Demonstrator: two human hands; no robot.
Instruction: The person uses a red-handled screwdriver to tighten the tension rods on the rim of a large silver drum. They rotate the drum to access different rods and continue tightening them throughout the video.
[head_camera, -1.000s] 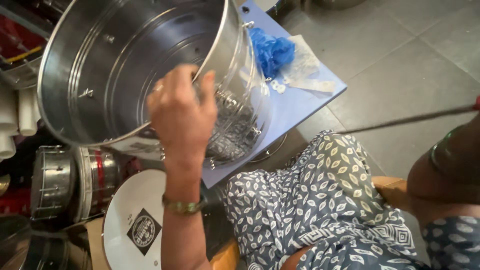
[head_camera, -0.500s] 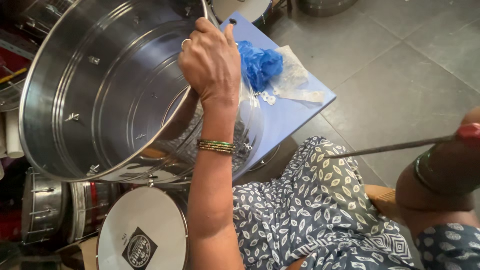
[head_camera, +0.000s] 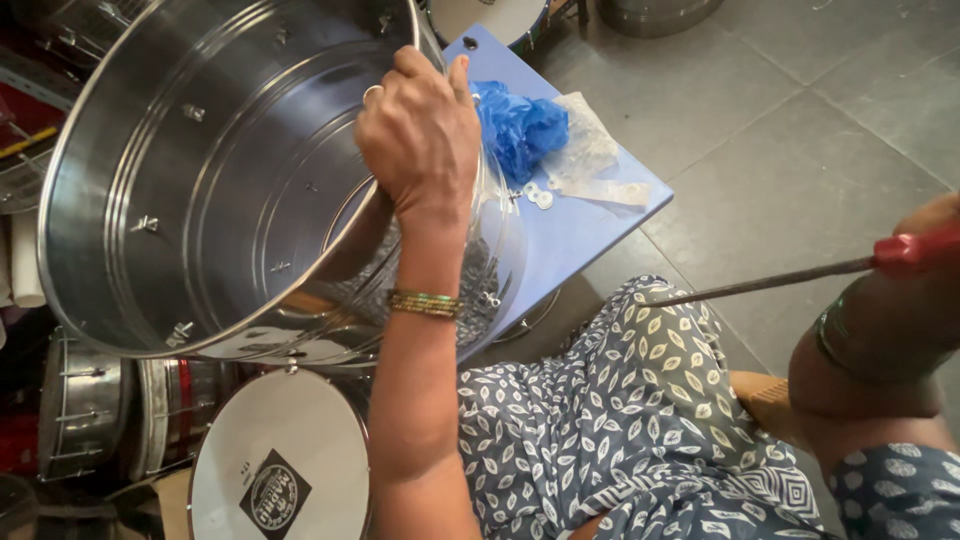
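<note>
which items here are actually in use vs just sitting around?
In use:
- steel drum shell, gripped at its rim by the left hand
- red-handled screwdriver, by the right arm; the right hand itself is out of frame

Lying about:
- blue plastic bag and washers on the blue board
- finished drum with white head
- stacked drums

1. Drum shell (head_camera: 230, 190): shiny silver metal, with silver bolts inside.
2. Plastic bag (head_camera: 520, 125): bright blue.
3. Board (head_camera: 580, 235): pale blue.
4. Garment (head_camera: 620, 430): blue-grey with a white leaf print.
5. Tool handle (head_camera: 915, 250): red, on a dark metal shaft.
6. Bangles (head_camera: 425, 302): gold and green.
7. Drumhead (head_camera: 280, 460): white with a black diamond badge.
8. Floor (head_camera: 800, 120): grey tiles.
</note>
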